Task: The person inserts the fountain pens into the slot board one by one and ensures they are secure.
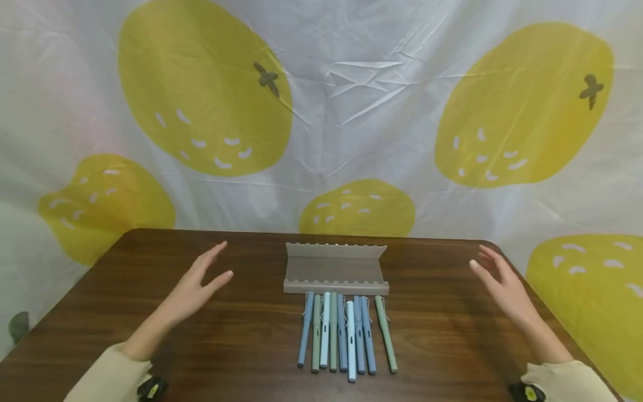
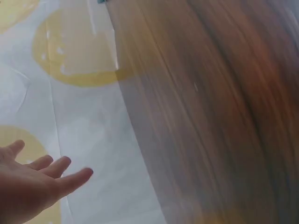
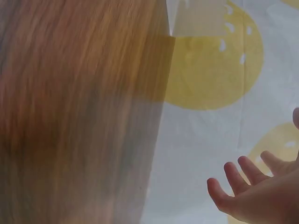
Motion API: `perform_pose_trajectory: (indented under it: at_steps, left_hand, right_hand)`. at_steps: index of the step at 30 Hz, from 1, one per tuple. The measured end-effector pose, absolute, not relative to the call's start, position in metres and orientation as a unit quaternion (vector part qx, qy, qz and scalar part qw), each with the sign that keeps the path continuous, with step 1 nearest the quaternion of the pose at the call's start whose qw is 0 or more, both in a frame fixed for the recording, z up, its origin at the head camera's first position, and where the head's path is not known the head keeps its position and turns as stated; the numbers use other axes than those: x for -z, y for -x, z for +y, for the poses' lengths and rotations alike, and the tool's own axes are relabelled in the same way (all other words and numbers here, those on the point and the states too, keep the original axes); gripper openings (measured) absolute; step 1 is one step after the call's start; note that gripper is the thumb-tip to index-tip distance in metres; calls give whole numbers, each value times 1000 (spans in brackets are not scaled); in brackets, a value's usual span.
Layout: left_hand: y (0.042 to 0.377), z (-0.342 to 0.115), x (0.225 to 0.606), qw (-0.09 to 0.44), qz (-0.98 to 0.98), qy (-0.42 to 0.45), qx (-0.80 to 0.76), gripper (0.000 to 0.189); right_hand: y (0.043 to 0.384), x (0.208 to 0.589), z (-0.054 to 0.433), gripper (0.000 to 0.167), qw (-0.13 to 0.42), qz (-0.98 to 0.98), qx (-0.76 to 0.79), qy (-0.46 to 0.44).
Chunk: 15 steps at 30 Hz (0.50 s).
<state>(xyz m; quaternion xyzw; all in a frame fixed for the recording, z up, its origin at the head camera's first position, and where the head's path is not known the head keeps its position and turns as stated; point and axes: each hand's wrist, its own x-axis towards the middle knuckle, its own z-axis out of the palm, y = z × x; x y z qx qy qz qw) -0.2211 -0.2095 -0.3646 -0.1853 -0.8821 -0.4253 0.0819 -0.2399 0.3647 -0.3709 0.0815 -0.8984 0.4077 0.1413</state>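
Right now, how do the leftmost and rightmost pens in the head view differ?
The leftmost pen is blue; the rightmost pen is green. The leftmost pen's far end slants right; the rightmost pen's slants left. Both lie on the table, clip ends toward the rack.

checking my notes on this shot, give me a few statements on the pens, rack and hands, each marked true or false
1. The pens lie on the table, on the near side of the rack. True.
2. All the pens are the same colour. False: they are blue, pale blue and green.
3. Neither the left hand nor the right hand holds a pen. True.
4. The right hand rests on the rack. False: it is well apart, off to the right.
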Motion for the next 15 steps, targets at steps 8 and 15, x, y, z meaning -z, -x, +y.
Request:
perform_pose_trajectory:
  at_steps: [8,15]
  left_hand:
    - [225,-192,369,41,-837,192,511,58]
    - [230,-177,374,28,-834,199,513,58]
  right_hand:
    - [250,394,359,51,111,-881,-454,-70]
    - [223,371,316,51,73,-869,-482,-79]
